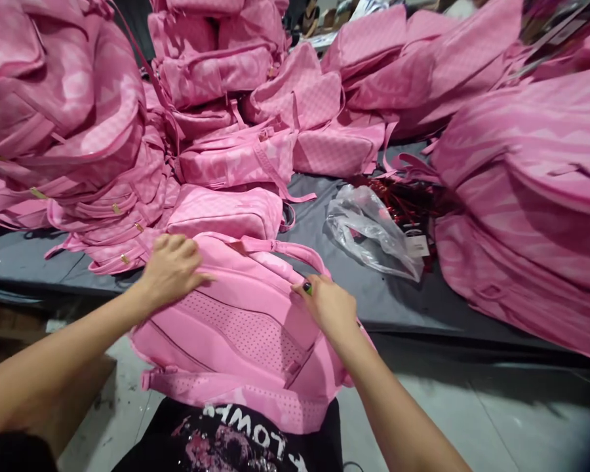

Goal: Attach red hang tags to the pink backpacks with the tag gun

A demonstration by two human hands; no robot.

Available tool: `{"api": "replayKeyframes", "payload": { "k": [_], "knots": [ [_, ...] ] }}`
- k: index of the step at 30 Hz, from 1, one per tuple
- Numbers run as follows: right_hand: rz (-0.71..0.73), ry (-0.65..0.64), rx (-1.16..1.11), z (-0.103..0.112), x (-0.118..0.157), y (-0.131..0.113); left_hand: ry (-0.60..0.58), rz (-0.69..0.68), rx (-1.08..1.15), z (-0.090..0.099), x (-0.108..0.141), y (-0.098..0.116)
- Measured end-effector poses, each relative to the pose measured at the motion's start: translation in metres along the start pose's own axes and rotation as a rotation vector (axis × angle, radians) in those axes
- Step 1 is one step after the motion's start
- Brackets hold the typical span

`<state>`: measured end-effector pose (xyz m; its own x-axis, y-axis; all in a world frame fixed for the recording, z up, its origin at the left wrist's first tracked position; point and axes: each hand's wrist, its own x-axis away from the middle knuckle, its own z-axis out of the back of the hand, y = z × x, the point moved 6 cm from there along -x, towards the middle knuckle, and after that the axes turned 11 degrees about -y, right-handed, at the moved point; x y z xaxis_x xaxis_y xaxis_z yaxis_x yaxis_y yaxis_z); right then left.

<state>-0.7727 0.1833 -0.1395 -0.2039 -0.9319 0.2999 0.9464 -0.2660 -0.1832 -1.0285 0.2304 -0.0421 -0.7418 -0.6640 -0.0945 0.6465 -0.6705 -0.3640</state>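
Note:
A pink backpack point(246, 321) lies tilted between my body and the table's edge, its dotted mesh back panel facing me. My left hand point(173, 267) is closed on its upper left edge, thumb towards the middle. At the upper right edge, my right hand point(328, 303) grips the same backpack near the carry handle point(295, 249). A small dark and green thing point(307, 287) shows at my right thumb; I cannot make out what it is. One padded strap point(236, 387) hangs across the near side, over my dark printed clothing.
Stacked pink backpacks point(69, 118) rise at the left, with more along the back. A large pink bag point(531, 196) stands at the right. On the grey-covered table point(398, 305) lies a clear plastic bag point(368, 229) beside red shiny material point(403, 200). A person point(309, 18) is far back.

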Motion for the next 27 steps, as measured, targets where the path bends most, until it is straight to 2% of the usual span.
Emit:
{"api": "replayKeyframes", "payload": {
  "k": [2,5,9,12,14,16,18,21,24,27],
  "knots": [
    [0.012,-0.008,-0.013,-0.001,-0.001,0.005,0.026,0.044,-0.051,0.007,0.012,-0.010],
    [0.061,-0.014,-0.135,0.003,0.000,0.009,0.004,0.070,0.021,0.004,0.008,0.008],
    [0.159,0.022,-0.746,0.009,0.009,0.021,-0.028,0.035,0.215,-0.014,-0.013,0.052],
    [0.177,-0.113,-1.100,0.003,0.015,0.031,0.072,0.001,0.312,-0.015,-0.020,0.071],
    [0.160,-0.227,-1.214,0.001,0.020,0.036,0.156,-0.092,0.394,-0.008,-0.024,0.082],
    [0.140,-0.253,-1.312,0.007,0.028,0.044,0.245,-0.201,0.452,0.003,-0.029,0.095],
    [0.159,-0.184,-1.393,0.021,0.036,0.054,0.308,-0.261,0.463,0.012,-0.037,0.106],
    [0.193,-0.065,-1.376,0.036,0.050,0.064,0.340,-0.238,0.420,0.015,-0.048,0.118],
    [0.157,0.059,-1.251,0.036,0.057,0.064,0.342,-0.175,0.382,0.009,-0.051,0.125],
    [0.102,0.288,-1.163,0.028,0.058,0.055,0.340,-0.159,0.397,0.004,-0.047,0.128]
  ]
}}
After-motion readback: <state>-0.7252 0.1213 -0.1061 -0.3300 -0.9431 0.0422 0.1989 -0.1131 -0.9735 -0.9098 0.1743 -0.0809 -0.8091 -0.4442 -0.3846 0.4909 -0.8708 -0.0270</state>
